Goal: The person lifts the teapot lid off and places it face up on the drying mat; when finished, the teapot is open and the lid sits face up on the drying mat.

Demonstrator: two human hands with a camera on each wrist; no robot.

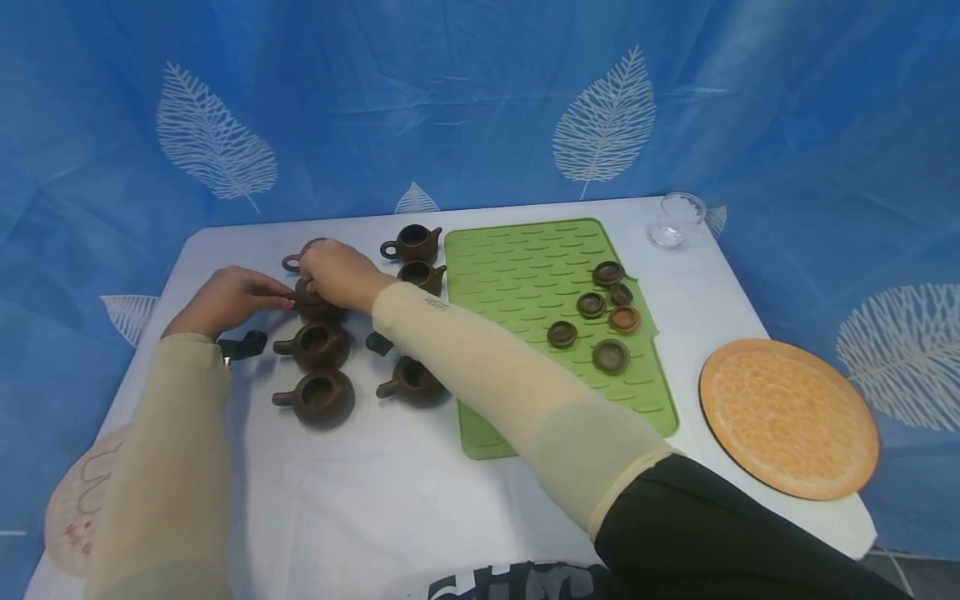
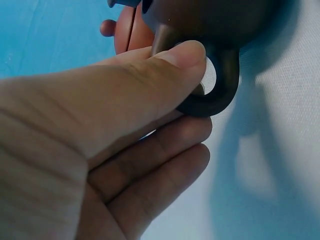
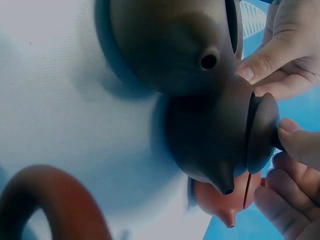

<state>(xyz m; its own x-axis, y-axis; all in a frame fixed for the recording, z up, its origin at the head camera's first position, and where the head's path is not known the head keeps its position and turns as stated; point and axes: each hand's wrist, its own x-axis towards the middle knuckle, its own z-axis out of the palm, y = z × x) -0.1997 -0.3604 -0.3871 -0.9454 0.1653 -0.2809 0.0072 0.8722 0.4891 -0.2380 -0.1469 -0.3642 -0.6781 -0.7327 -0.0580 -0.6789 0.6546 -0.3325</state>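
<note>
My left hand (image 1: 225, 300) pinches the handle of a dark brown teapot (image 3: 210, 135) between thumb and fingers. Over that pot's mouth, my right hand (image 1: 341, 271) grips the knob of a dark round lid (image 3: 265, 132). The lid sits tilted at the opening, with a gap along one side. Just behind stands a smaller reddish teapot (image 3: 220, 197) with its lid on, partly covered by the right hand in the head view. Nearer the person are two lidless brown teapots (image 1: 321, 344) (image 1: 322, 398) in the same column.
A second column of lidless teapots (image 1: 414, 242) stands to the right, partly behind the right arm. Several small lids (image 1: 611, 356) lie on a green mat (image 1: 517, 250). A clear glass (image 1: 681, 218) and a round orange board (image 1: 787, 417) are at the right edge.
</note>
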